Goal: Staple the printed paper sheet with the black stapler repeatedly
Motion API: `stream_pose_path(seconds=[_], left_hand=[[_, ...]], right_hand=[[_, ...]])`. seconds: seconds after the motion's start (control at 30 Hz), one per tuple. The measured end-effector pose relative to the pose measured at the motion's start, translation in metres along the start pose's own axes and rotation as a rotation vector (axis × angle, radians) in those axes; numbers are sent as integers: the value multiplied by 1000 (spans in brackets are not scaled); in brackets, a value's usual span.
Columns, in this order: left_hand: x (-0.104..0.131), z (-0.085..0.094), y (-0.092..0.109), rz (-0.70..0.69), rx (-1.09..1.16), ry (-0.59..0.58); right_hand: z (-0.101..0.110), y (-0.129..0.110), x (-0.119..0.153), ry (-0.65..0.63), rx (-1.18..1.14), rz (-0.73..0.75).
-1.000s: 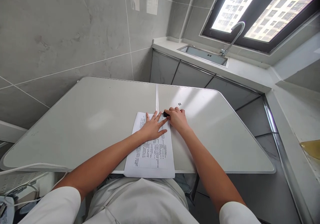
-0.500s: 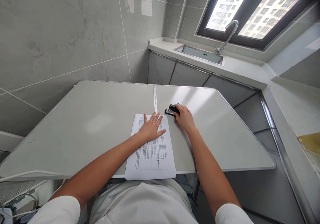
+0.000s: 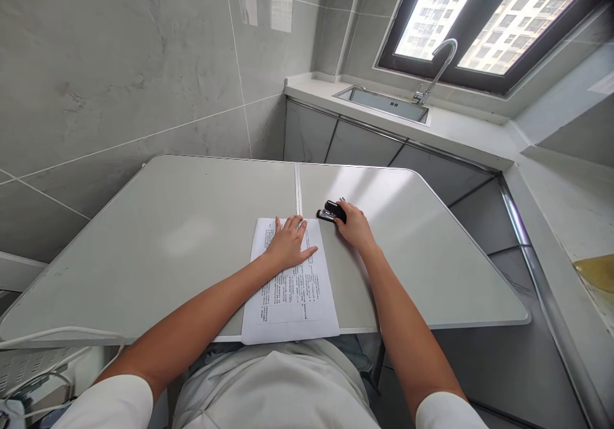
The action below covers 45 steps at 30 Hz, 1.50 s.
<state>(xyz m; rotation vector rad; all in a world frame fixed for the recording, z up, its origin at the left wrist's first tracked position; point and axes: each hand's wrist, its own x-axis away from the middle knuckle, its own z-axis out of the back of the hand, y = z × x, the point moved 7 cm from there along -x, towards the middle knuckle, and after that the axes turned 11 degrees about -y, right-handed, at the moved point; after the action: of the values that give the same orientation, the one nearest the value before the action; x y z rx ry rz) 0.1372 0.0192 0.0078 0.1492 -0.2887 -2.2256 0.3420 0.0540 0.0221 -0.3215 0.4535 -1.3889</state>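
Observation:
A printed sheaf of paper [image 3: 292, 301] lies on the table in front of me, its near edge reaching slightly past the table's front edge. Flat on the upper part of the paper rests my left hand [image 3: 288, 245], fingers spread. Just right of the paper's far corner, my right hand [image 3: 355, 223] is wrapped around a black stapler [image 3: 330, 211]. The stapler's jaws are apart and point left toward the paper, with a small gap between them. Part of the stapler is hidden by my fingers.
The light-grey folding table [image 3: 192, 224] has a seam down its middle. Beyond it stand a counter with a sink [image 3: 388, 104] and a faucet [image 3: 439, 71] below a window. A white cable [image 3: 62, 331] crosses near the table's left front corner.
My left hand's fingers have drawn slightly closer together and bent a little on the paper. The paper has shifted very slightly. The stapler stays almost in place.

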Motion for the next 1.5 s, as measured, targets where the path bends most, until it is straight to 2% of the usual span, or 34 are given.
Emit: stream_pose_path(seconds=[0.2, 0.57, 1.07, 1.3, 1.4, 1.5], left_hand=[[1, 7, 1, -21, -34, 59], [2, 3, 2, -35, -11, 21], [1, 3, 0, -16, 6, 29], [-2, 7, -4, -19, 53, 41], [-1, 16, -13, -14, 167, 98], [3, 34, -34, 29, 337, 254]], right_hand=[[1, -1, 1, -9, -5, -6], [-1, 2, 0, -10, 29, 2], [0, -1, 1, -14, 16, 6], [0, -1, 3, -17, -4, -72], [4, -4, 5, 28, -53, -90], [10, -18, 7, 66, -126, -63]])
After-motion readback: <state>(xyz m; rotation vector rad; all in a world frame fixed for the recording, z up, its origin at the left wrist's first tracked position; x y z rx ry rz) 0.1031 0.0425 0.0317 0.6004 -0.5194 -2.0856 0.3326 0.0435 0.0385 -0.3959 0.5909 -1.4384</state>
